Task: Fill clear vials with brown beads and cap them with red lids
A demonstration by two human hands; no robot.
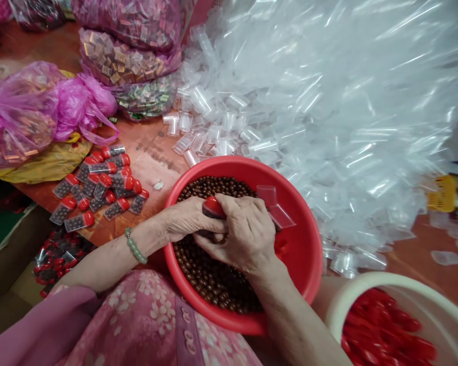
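Observation:
Both hands meet over a red basin that holds many small dark brown balls. My left hand, its wrist circled by a green bead bracelet, is closed around a small container with a red cap. Fingers of my right hand press at that cap and grip the same container, whose body is mostly hidden. Two clear empty containers lie inside the basin at its right side, with red caps below them.
Filled red-capped containers lie on the table at left, more in a box below. Pink bags stand behind them. A large heap of clear containers spreads at back right. A pale tub with red caps sits at lower right.

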